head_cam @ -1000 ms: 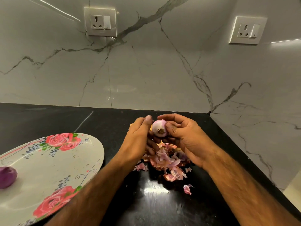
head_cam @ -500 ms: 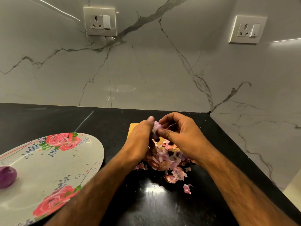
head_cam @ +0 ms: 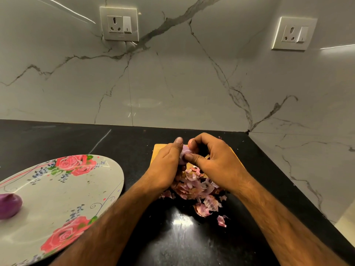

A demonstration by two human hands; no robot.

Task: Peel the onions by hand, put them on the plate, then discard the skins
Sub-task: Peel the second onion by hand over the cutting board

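**A:** Where was the onion [head_cam: 183,150]?

**B:** Up in the air, right over the skins [head_cam: 194,187]. The left hand [head_cam: 165,166] had its grip curled round it, so it could not roll off.

**A:** And the right hand [head_cam: 215,162]?

**B:** Its grip was pinching the onion, thumb against fingers. I think it was pulling off a bit of skin.

**A:** Why hold it just there?

**B:** So the bits would drop on the pile, on the board [head_cam: 156,151] and the black worktop [head_cam: 124,143]. That would make them easy to scoop up later.

**A:** Was any onion done?

**B:** One purple onion [head_cam: 8,205] sat at the left edge of the plate [head_cam: 63,192]. The plate lay just beside the left arm, near enough to reach.
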